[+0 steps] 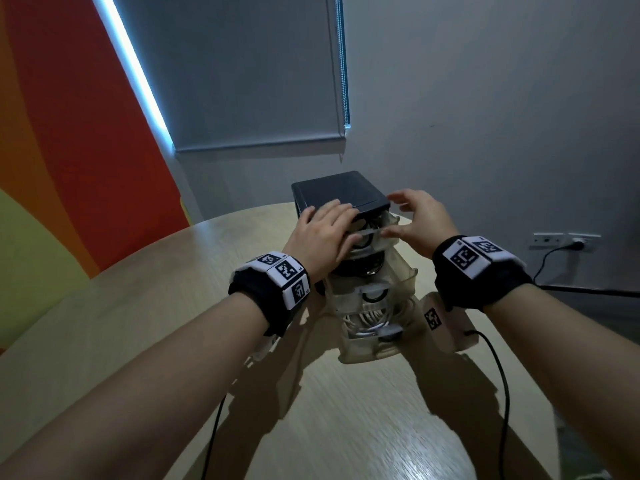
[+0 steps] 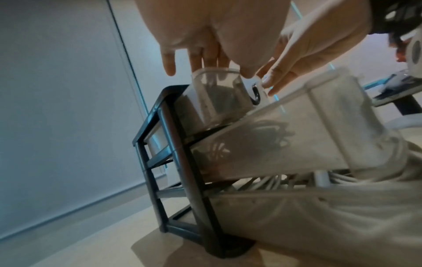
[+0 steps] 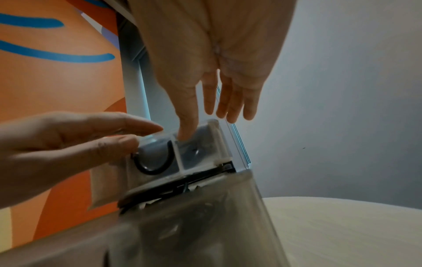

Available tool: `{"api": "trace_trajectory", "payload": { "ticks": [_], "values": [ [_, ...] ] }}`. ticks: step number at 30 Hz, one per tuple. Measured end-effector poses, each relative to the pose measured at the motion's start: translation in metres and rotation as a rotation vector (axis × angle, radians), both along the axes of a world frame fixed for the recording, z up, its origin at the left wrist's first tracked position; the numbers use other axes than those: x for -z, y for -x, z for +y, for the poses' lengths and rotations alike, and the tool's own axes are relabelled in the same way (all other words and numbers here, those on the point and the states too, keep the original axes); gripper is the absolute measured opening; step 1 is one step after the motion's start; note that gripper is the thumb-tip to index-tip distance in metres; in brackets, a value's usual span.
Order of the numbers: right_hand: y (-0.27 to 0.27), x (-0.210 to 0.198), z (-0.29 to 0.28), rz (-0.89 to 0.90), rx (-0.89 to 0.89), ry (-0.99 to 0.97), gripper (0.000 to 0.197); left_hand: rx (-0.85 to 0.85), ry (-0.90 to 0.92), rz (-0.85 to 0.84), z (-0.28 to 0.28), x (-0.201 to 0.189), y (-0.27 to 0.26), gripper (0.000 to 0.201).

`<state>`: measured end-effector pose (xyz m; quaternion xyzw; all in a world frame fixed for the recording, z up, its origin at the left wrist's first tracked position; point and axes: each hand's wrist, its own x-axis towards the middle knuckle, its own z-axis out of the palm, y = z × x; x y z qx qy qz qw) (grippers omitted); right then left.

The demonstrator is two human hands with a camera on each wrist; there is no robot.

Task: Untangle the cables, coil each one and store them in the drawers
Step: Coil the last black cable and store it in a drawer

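Note:
A small drawer unit (image 1: 343, 192) with a black frame stands on the table, its three translucent drawers pulled out in steps. My left hand (image 1: 329, 226) lies with straight fingers over the barely pulled-out top drawer (image 1: 384, 233) and the unit's top edge. My right hand (image 1: 415, 220) has straight fingers, with its thumb (image 3: 187, 133) against the top drawer's front. A black cable (image 3: 155, 162) loops inside that drawer. The middle drawer (image 1: 398, 275) holds another black coil (image 1: 356, 268). A white cable (image 1: 367, 323) fills the bottom drawer (image 1: 363, 351).
The light wooden table (image 1: 173, 306) curves away at the far edge. A pale block with a printed marker (image 1: 446, 323) sits right of the drawers, with a black lead (image 1: 498, 375) trailing toward me. A wall socket (image 1: 568, 240) with a plug is at the right.

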<state>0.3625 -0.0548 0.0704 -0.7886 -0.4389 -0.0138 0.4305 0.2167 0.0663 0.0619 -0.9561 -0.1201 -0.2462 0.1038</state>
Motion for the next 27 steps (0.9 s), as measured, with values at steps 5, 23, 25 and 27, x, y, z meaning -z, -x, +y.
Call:
{"api": "trace_trajectory", "payload": {
  "ticks": [5, 23, 25, 27],
  "values": [
    [-0.002, 0.006, 0.014, 0.022, 0.008, 0.071, 0.056, -0.204, 0.210, 0.060, 0.014, 0.005, -0.005, 0.051],
    [-0.006, 0.034, -0.018, 0.300, -0.173, 0.585, 0.116, -0.087, 0.403, -0.108, 0.025, 0.001, -0.003, 0.047],
    [-0.008, 0.039, -0.014, 0.272, -0.122, 0.485, 0.117, -0.090, 0.401, -0.122, 0.025, 0.002, -0.003, 0.048],
    [-0.012, 0.044, -0.009, 0.270, -0.046, 0.354, 0.113, -0.089, 0.406, -0.137, 0.024, 0.003, -0.001, 0.052]
  ]
}}
